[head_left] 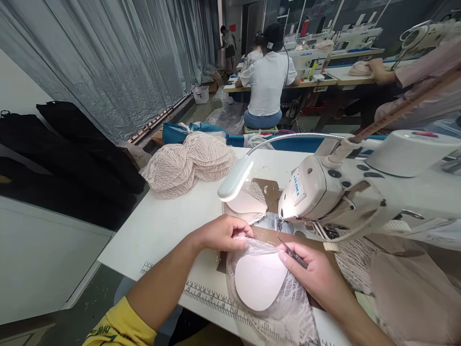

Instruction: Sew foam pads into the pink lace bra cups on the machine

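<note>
A pale foam bra cup point(260, 279) covered with lace point(288, 312) lies on the white sewing table point(169, 226) in front of me. My left hand point(223, 233) is closed, pinching the lace at the cup's upper left edge. My right hand point(313, 271) rests on the cup's right side with fingers closed around small thread snips point(292, 253), whose tips point toward the needle area. A second cup piece point(247, 203) lies under the sewing machine head point(317, 192).
A gooseneck lamp point(236, 179) hangs over the work. Stacked lace cups point(190, 163) sit at the table's far left. A ruler strip point(212, 295) runs along the near edge. Other people sit at machines behind; a person in white point(267, 79) faces away. More lace point(360, 264) lies at right.
</note>
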### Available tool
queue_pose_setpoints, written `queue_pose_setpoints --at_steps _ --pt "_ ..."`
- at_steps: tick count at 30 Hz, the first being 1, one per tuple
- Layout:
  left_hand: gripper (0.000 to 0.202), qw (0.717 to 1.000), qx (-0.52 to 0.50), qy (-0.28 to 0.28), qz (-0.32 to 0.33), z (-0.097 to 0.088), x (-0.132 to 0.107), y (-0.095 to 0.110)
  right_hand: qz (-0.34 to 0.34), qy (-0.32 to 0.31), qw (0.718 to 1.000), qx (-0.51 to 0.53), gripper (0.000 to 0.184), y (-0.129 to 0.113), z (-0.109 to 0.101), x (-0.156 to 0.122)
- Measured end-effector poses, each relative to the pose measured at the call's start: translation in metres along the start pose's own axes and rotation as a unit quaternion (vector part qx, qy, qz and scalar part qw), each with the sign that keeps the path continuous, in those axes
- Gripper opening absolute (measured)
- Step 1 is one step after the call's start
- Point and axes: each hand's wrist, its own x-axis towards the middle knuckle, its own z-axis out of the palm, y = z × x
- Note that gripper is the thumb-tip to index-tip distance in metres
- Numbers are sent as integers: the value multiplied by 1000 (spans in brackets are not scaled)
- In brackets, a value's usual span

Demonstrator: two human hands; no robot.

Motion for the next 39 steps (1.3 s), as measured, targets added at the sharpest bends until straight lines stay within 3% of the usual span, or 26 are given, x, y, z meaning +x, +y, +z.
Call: queue_pose_setpoints --at_steps 7,13,16,19,22,24,32,39 --pt "38 999 -41 -22 -9 -4 0 -5 46 5 999 13 34 9 -1 1" --pt "46 990 -140 -26 -24 -2 1 -6 37 59 996 -46 34 23 0 4" --pt "46 988 -150 -12 -26 0 1 -7 -24 90 985 -148 37 26 -2 3" --pt "45 989 -148 -2 -19 3 1 -7 -166 145 946 -237 40 25 -3 -1" --pt "46 990 -142 6 -9 8 1 -6 -304 154 904 -258 35 20 3 -5" --pt "46 990 -140 12 -1 10 1 -5 -355 152 885 -258 33 18 9 -6" --pt "46 989 -149 11 8 18 0 2 -406 159 862 -258 28 16 18 -4" --pt "45 990 -131 39 24 22 -1 10 -402 168 854 -282 30 15 19 -4"
